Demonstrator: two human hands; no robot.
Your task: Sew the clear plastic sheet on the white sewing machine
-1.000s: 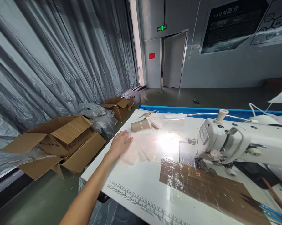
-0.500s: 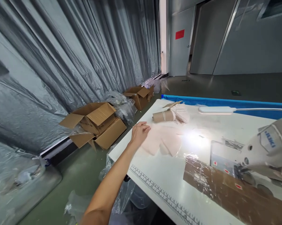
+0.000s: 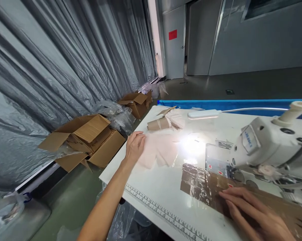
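Over at the left edge of the table [image 3: 151,182], my left hand [image 3: 135,146] is resting on the near-left end of a small stack of pale pink fabric pieces [image 3: 159,152]. The fingers [image 3: 138,135] are loosely curled, thumb side up, tips just touching the cloth. They're not clamped on anything that I can make out, more laid on it than gripping.

The bit that matters is direction: the fabric spreads out from those fingers toward the right and slightly away, heading for the bright lamp glare in the middle of the table. So the pile's long side runs roughly left to right across the table, and the left hand sits at its left end.

My right hand [image 3: 256,214] is well apart from all that, down at the bottom right. It's lying flat with fingers stretched out on the brown cardboard sheet [image 3: 216,190] taped under shiny plastic, and holds nothing. It's much closer to the white sewing machine [image 3: 271,147] than to the fabric, so the left hand is clearly the nearer one to the pile.

Just beyond the fabric there's a brown paper roll [image 3: 158,124] tied with string, lying on its side. Open cardboard boxes [image 3: 86,139] sit on the floor to the left.
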